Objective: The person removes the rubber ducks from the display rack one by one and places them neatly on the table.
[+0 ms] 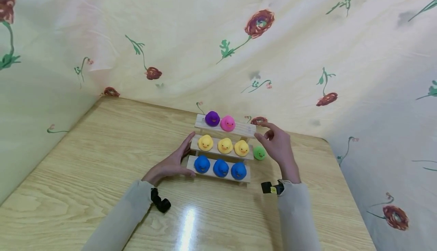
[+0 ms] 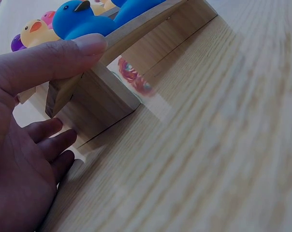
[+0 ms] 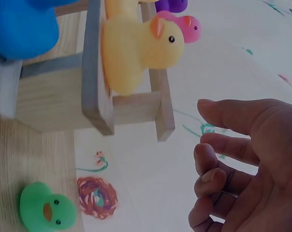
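Stairs [image 1: 244,128] of pale wood sit on the stripy table [image 1: 102,160], toward six o'clock from the middle of the head view. They have three long, flat boards with square edges and blocky wooden legs [image 2: 95,108]. A purple duck [image 1: 212,119] and a pink duck [image 1: 227,123], both smooth and round, sit on the top board [image 1: 248,130]. Three yellow ducks [image 1: 225,146] make a row on the middle board [image 1: 195,144], and three blue ducks [image 1: 220,168] make one on the bottom board [image 1: 191,161]. A green duck [image 1: 260,153] sits on the table at three o'clock from the stairs. The left hand [image 1: 173,163] is at nine o'clock, thumb and fingers spread apart around the end of the stairs, with the thumb against the bottom board. The right hand [image 1: 278,144] is at three o'clock, near the top board's end; its thumb and pointing finger are apart and its other fingers bend loosely. Pale, plain sleeves [image 1: 297,217] cover both arms. Behind everything, at twelve o'clock, a soft, wrinkly cloth [image 1: 191,34] hangs, with red flowers and green stems.
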`<state>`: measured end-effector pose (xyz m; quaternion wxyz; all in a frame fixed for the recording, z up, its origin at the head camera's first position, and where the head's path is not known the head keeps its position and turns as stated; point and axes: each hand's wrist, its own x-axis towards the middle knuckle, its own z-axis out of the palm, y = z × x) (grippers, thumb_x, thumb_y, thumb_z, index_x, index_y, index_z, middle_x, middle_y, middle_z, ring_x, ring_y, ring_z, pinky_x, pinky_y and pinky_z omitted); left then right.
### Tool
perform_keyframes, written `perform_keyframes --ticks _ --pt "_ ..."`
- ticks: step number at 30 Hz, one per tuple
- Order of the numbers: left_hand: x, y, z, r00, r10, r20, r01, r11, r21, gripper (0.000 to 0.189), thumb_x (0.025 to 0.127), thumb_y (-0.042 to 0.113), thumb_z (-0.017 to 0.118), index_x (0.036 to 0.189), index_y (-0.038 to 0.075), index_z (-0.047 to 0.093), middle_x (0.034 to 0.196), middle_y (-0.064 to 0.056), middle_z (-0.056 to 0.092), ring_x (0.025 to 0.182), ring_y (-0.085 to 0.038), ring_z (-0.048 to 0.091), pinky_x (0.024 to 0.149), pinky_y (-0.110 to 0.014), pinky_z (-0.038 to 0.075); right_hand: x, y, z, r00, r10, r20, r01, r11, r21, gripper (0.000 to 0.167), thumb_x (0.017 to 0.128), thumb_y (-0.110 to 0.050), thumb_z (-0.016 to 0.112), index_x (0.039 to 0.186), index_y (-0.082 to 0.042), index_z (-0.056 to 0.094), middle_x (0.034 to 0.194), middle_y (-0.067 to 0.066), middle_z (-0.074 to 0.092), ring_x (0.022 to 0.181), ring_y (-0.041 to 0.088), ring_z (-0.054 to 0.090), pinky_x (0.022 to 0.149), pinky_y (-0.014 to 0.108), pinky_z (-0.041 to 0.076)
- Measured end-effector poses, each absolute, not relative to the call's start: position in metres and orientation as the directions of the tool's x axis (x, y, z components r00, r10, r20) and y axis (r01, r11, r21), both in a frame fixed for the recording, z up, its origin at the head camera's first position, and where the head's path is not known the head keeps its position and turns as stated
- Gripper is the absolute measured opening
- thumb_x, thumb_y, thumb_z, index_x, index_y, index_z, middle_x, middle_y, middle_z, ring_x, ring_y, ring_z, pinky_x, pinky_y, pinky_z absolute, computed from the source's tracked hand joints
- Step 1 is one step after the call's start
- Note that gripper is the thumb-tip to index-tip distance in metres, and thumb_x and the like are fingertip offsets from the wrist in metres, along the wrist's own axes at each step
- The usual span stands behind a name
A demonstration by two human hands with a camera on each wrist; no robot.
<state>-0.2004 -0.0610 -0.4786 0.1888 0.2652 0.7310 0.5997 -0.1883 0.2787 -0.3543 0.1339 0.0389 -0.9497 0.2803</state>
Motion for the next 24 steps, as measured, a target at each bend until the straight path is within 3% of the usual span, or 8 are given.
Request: perform_keyframes --ticks 9,24 --pt "-0.199 -0.061 -0.477 -0.783 0.620 0.051 0.157 0.118 0.980 0.132 0.072 0.022 0.092 0.160 0.040 -0.004 0.171 -0.001 -0.009 0.158 -0.038 0.002 0.129 -0.054 0.010 -0.195 0.261 -0.349 -0.970 -0.077 0.229 -0.198 0.797 -0.571 0.041 0.093 -0.021 0.072 0.130 -0.005 0.064 0.086 0.013 0.064 0.073 0.021 0.051 0.059 0.021 0.041" --pt "-0.198 -0.062 -0.477 -0.780 0.623 0.054 0.159 0.114 0.981 0.133 0.072 0.019 0.091 0.162 0.033 -0.006 0.171 -0.002 -0.010 0.158 -0.040 0.002 0.129 -0.055 0.010 -0.205 0.239 -0.346 -0.967 -0.181 0.179 -0.254 0.753 -0.607 0.047 0.093 -0.022 0.072 0.134 -0.004 0.060 0.079 0.010 0.060 0.069 0.019 0.050 0.057 0.022 0.041"
